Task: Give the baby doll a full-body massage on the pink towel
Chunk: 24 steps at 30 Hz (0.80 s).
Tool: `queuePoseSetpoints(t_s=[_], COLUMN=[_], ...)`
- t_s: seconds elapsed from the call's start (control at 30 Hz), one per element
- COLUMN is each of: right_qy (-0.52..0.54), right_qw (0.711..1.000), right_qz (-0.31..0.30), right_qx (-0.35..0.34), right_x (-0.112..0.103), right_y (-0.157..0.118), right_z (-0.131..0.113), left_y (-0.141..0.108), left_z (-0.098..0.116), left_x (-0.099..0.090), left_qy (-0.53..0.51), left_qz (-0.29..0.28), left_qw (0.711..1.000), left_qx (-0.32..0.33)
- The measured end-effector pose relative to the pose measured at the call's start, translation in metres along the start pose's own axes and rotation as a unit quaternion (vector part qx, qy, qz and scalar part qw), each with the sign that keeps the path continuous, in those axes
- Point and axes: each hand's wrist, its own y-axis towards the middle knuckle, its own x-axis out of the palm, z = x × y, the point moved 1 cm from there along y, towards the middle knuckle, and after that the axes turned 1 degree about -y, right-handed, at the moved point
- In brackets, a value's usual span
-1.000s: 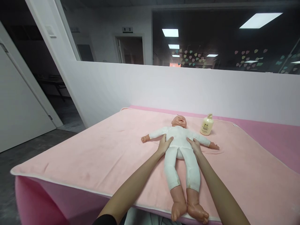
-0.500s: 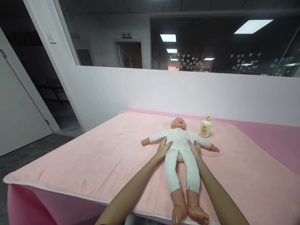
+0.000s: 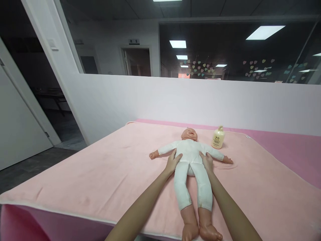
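Note:
A baby doll (image 3: 190, 150) in a white cloth body lies on its back, head toward the wall, arms spread and bare feet toward me. My left hand (image 3: 173, 162) clasps the doll's side at the waist, its thumb resting on the belly. On the opposite side of the waist, my right hand (image 3: 207, 161) holds the doll the same way, thumb on the front. The fingers of both hands partly disappear around the doll's sides. Beyond the doll's arm on the right stands a pale yellow pump bottle (image 3: 218, 138), which neither hand touches.
A pink blanket (image 3: 100, 167) covers the padded table, whose near edge runs below the doll's feet. Behind it rises a white half wall (image 3: 160, 100) with a window above. At the left are a door (image 3: 20, 120) and a dark doorway.
The camera view has shifted slightly, so everything appears a little lower and further left. Both hands keep the same hold at the doll's waist, and the doll lies as before.

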Motion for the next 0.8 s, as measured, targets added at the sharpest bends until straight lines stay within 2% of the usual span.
queuePoseSetpoints(t_s=[0.23, 0.47, 0.8], right_qy=[-0.022, -0.009, -0.046], right_qw=[0.999, 0.999, 0.999], right_qz=[0.015, 0.018, 0.018], right_qx=[-0.02, -0.03, -0.011], right_x=[0.0007, 0.0024, 0.0], right_y=[-0.0041, -0.0038, -0.005], right_z=[-0.0031, -0.0018, -0.0083], left_y=[-0.0007, -0.0006, -0.0019], left_z=[0.0, 0.0033, 0.0051], left_x=[-0.0012, -0.0015, -0.0007], left_qy=[0.013, -0.002, -0.018], left_qz=[0.008, -0.021, -0.026], left_qw=[1.0, 1.0, 0.999], left_qx=[-0.009, 0.001, 0.015])
